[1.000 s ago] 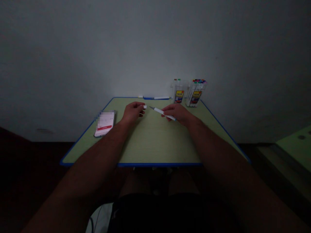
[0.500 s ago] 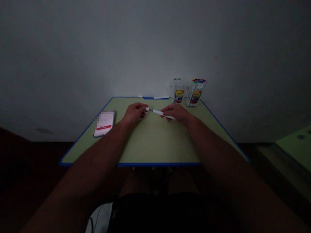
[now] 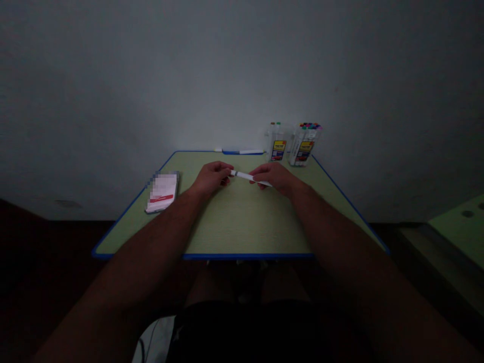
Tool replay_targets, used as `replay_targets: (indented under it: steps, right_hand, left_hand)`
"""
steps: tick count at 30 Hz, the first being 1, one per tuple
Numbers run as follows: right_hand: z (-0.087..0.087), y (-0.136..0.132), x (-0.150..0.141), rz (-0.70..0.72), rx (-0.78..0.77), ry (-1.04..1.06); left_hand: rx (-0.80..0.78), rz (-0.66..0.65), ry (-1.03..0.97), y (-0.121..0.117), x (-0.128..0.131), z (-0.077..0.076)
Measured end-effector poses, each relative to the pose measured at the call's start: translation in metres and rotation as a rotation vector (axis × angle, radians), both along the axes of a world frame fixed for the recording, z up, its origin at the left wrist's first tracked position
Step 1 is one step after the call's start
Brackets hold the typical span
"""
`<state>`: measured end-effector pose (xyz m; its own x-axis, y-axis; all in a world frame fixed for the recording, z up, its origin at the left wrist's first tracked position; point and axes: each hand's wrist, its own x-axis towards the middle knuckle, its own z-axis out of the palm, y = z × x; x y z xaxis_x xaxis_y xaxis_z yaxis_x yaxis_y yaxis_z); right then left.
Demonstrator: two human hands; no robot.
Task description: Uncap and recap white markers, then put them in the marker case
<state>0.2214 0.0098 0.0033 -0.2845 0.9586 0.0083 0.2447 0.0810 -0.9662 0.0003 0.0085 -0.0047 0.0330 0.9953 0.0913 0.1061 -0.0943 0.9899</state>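
Observation:
A white marker (image 3: 244, 175) is held between my two hands above the table, tilted down to the right. My left hand (image 3: 214, 177) is closed on its cap (image 3: 232, 172) at the left end, with thumb and fingers pinching it. Around the marker's barrel, my right hand (image 3: 273, 175) is closed, and the barrel's tail pokes out below the palm. A thin grey band shows between cap and barrel. The fingertips under the marker are partly hidden.
The green table (image 3: 242, 227) has a blue edge. Two clear marker cases stand at the back right, one (image 3: 279, 146) with few markers visible, the other (image 3: 303, 147) fuller. Another marker (image 3: 251, 152) lies along the back edge. A phone-like slab (image 3: 162, 192), partly pixelated, lies left.
My left hand has shifted slightly right with the cap. The grey section between cap and barrel has shortened to a thin band. My right hand stays nearly still.

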Motion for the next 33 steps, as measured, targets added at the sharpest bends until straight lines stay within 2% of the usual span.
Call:
replay_targets:
  steps: [7,17,23,27,33]
  right_hand:
    - [0.003,-0.003,-0.001,-0.005,-0.007,-0.006]
    - [-0.004,0.003,0.004,0.014,0.014,-0.004]
    - [-0.007,0.005,0.006,0.009,0.027,-0.038]
    - [-0.006,0.004,0.007,-0.009,0.063,-0.090]
    - [-0.004,0.003,0.007,-0.035,0.110,-0.113]
  left_hand:
    - [0.002,-0.004,0.019,0.000,0.001,-0.001]
    - [-0.046,-0.080,-0.030,-0.002,-0.001,-0.001]
    - [0.020,-0.149,0.120,0.000,-0.006,-0.005]
    - [0.034,-0.125,0.152,-0.002,-0.005,-0.004]
    - [-0.010,-0.046,0.096,-0.005,0.005,-0.002]
